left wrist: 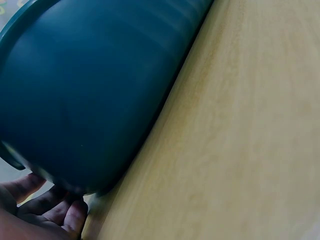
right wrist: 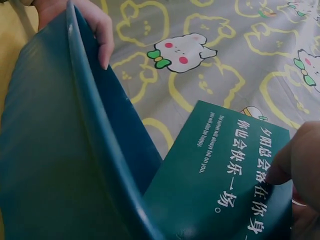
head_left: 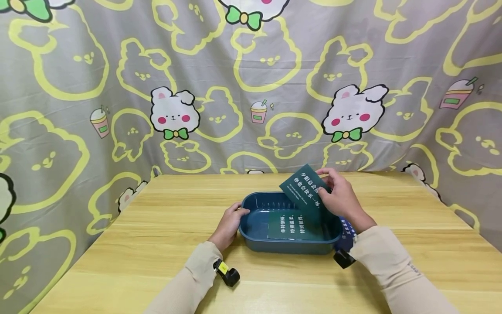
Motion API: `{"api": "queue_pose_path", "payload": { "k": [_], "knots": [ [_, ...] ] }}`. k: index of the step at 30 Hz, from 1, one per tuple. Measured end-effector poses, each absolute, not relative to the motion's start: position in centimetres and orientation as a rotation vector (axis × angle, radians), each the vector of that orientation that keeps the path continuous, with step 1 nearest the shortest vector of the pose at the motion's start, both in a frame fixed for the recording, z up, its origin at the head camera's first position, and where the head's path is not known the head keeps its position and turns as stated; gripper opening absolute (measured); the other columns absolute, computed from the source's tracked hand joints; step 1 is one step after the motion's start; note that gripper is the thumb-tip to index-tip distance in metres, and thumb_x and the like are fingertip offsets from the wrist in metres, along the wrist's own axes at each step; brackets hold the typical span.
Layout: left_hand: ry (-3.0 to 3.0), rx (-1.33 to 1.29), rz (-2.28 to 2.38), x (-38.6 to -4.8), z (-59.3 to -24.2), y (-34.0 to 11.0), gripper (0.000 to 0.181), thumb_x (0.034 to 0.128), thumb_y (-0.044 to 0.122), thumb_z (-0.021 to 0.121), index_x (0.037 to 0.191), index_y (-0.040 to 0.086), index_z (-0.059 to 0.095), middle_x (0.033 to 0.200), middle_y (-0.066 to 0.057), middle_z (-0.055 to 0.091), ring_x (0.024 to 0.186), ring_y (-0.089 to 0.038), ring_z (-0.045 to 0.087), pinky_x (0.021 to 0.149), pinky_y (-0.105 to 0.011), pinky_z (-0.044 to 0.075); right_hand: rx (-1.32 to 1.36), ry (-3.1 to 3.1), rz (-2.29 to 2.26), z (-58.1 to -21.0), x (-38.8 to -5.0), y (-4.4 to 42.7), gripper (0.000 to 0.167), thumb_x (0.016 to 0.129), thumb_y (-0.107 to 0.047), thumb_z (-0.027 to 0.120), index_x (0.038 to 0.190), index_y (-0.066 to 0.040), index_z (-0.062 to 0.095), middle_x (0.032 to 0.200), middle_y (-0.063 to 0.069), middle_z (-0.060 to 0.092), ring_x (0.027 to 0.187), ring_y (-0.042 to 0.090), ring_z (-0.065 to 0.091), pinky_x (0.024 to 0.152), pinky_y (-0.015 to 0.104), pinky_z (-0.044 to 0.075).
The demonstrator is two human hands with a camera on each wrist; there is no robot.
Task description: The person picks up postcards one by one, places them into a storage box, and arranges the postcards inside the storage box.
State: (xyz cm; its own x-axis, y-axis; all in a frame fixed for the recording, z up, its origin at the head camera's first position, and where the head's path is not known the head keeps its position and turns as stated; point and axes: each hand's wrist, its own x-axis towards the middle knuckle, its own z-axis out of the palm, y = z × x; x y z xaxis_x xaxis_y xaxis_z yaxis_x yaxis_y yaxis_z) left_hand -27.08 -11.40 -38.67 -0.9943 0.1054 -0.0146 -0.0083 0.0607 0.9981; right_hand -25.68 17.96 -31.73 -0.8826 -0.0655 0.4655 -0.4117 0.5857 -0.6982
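A dark teal plastic basin (head_left: 290,247) with rounded corners sits on the wooden table. My left hand (head_left: 227,224) grips its left end, thumb over the rim and fingers against the outer wall; the left wrist view shows those fingers (left wrist: 75,215) near the base. Above the basin's right side, my right hand (head_left: 343,198) pinches a dark green card (right wrist: 225,170) with white lettering, thumb on the printed face. The card is tilted, its lower part inside the basin. Another green card (head_left: 285,226) with white writing lies on the basin floor.
A blue card (head_left: 347,231) with white writing lies at the basin's right end, partly hidden by the basin and right wrist. Behind the wooden table (head_left: 188,196) hangs a grey curtain (head_left: 219,157) with a rabbit pattern.
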Motion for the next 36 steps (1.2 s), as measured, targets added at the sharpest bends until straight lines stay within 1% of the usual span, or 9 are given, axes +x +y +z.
{"api": "queue_pose_path", "payload": {
  "k": [4, 8, 14, 17, 21, 25, 33, 36],
  "knots": [
    [2.223, 0.092, 2.102, -27.1, -38.6, -11.4, 0.043, 0.0963, 0.014, 0.049, 0.136, -0.002, 0.048, 0.139, -0.020, 0.046, 0.127, -0.035, 0.043, 0.106, -0.051, 0.034, 0.449, -2.437, 1.174, -32.1, -25.9, 17.7, 0.036, 0.091, 0.003, 0.053, 0.126, -0.003, 0.052, 0.098, 0.020, 0.065, 0.082, 0.030, 0.063, 0.073, 0.049, 0.055],
    [2.223, 0.085, 2.100, -27.1, -38.6, -11.4, 0.043, 0.0962, 0.014, 0.049, 0.136, -0.002, 0.048, 0.139, -0.020, 0.047, 0.127, -0.035, 0.043, 0.105, -0.051, 0.034, 0.491, -2.449, 1.151, -32.5, -26.0, 17.4, 0.037, 0.091, 0.004, 0.054, 0.126, -0.004, 0.053, 0.099, 0.020, 0.066, 0.083, 0.030, 0.063, 0.073, 0.048, 0.055],
    [2.228, 0.079, 2.090, -27.3, -38.7, -11.5, 0.044, 0.0965, 0.015, 0.049, 0.137, -0.002, 0.048, 0.140, -0.020, 0.045, 0.128, -0.036, 0.042, 0.106, -0.052, 0.033, 0.560, -2.453, 1.105, -33.0, -26.1, 16.7, 0.036, 0.089, 0.005, 0.055, 0.123, -0.004, 0.055, 0.095, 0.016, 0.067, 0.079, 0.026, 0.063, 0.071, 0.043, 0.054],
    [2.229, 0.079, 2.090, -27.2, -38.7, -11.6, 0.044, 0.0966, 0.015, 0.049, 0.137, -0.002, 0.047, 0.141, -0.020, 0.045, 0.129, -0.036, 0.041, 0.106, -0.052, 0.032, 0.597, -2.456, 1.082, -33.1, -26.2, 16.5, 0.035, 0.088, 0.006, 0.055, 0.121, -0.004, 0.056, 0.094, 0.015, 0.067, 0.078, 0.025, 0.063, 0.070, 0.043, 0.054],
    [2.225, 0.082, 2.094, -27.2, -38.7, -11.6, 0.043, 0.0966, 0.015, 0.049, 0.136, -0.002, 0.048, 0.141, -0.020, 0.045, 0.130, -0.036, 0.040, 0.107, -0.052, 0.031, 0.626, -2.473, 1.028, -33.5, -26.4, 16.3, 0.035, 0.087, 0.006, 0.055, 0.120, -0.004, 0.057, 0.094, 0.013, 0.067, 0.078, 0.023, 0.061, 0.071, 0.043, 0.053],
    [2.219, 0.083, 2.099, -27.2, -38.7, -11.5, 0.043, 0.0967, 0.015, 0.049, 0.136, -0.002, 0.048, 0.140, -0.019, 0.045, 0.130, -0.035, 0.040, 0.108, -0.053, 0.030, 0.663, -2.496, 0.984, -33.8, -26.4, 16.1, 0.035, 0.087, 0.006, 0.055, 0.121, -0.004, 0.057, 0.096, 0.013, 0.068, 0.077, 0.022, 0.060, 0.068, 0.039, 0.052],
    [2.215, 0.087, 2.106, -27.1, -38.7, -11.4, 0.043, 0.0964, 0.015, 0.049, 0.136, -0.001, 0.049, 0.139, -0.018, 0.047, 0.130, -0.035, 0.039, 0.108, -0.053, 0.028, 0.704, -2.520, 0.969, -34.1, -26.4, 15.9, 0.035, 0.086, 0.006, 0.057, 0.119, -0.006, 0.060, 0.101, 0.016, 0.069, 0.079, 0.024, 0.061, 0.065, 0.036, 0.049],
    [2.220, 0.089, 2.111, -27.2, -38.7, -11.4, 0.042, 0.0960, 0.014, 0.050, 0.135, -0.002, 0.049, 0.138, -0.018, 0.047, 0.129, -0.035, 0.040, 0.108, -0.053, 0.029, 0.718, -2.523, 0.940, -34.2, -26.4, 15.8, 0.036, 0.084, 0.007, 0.060, 0.117, -0.007, 0.062, 0.103, 0.017, 0.069, 0.085, 0.028, 0.063, 0.067, 0.037, 0.048]
  ]
}}
